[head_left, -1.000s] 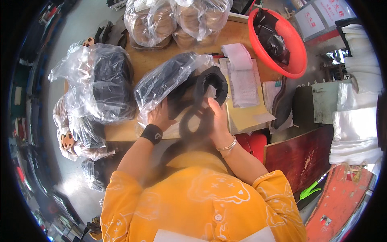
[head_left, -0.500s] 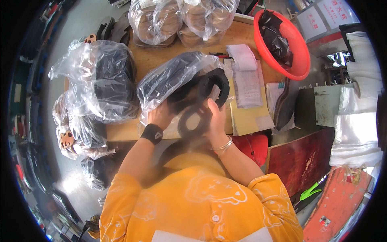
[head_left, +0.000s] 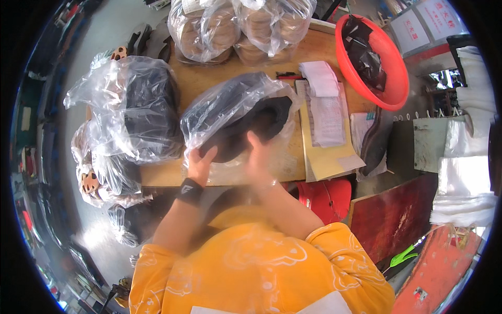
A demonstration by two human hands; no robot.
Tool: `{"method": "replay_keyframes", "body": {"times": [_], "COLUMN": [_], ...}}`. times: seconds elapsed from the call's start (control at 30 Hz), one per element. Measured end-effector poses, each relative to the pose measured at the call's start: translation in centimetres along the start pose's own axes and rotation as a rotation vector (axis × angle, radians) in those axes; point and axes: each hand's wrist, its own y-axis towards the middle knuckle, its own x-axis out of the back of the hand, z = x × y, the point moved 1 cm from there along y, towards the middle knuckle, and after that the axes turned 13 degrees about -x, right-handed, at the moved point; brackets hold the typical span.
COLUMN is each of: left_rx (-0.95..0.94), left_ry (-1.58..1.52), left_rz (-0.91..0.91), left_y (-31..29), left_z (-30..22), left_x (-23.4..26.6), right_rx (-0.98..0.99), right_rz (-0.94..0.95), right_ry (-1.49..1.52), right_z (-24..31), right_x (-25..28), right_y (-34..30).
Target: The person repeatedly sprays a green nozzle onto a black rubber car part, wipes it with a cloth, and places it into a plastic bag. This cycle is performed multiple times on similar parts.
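Note:
A clear plastic bag (head_left: 230,104) lies on the wooden table (head_left: 209,78) with black padded pieces (head_left: 251,128) inside it. My left hand (head_left: 198,163) grips the bag's near edge on the left. My right hand (head_left: 259,157) presses the black pieces into the bag's mouth. A black wristband sits on my left wrist and a thin bracelet on my right.
A larger bag of black goods (head_left: 141,110) stands at the left, bags of brown round pieces (head_left: 235,26) at the back. A red basin (head_left: 387,63) holds black items at the right. Papers and a yellow envelope (head_left: 327,136) lie beside the bag. A red stool (head_left: 327,196) stands below.
The black pieces that I held up in front of me have gone into the clear bag. Both hands have moved forward to the bag's mouth.

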Motion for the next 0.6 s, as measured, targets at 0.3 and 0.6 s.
{"method": "replay_keyframes", "body": {"times": [0.3, 0.6], "left_rx": [-0.120, 0.194], "left_ry": [0.433, -0.072], "left_rz": [-0.126, -0.216], "left_y": [0.4, 1.2], "left_z": [2.8, 6.5], "left_x": [0.6, 1.8], "right_rx": [-0.002, -0.180], "right_rz": [-0.092, -0.079], "right_ry": [-0.786, -0.385], "right_z": [6.3, 8.9], "right_x": [3.8, -0.3], "right_y": [0.4, 2.8]}}
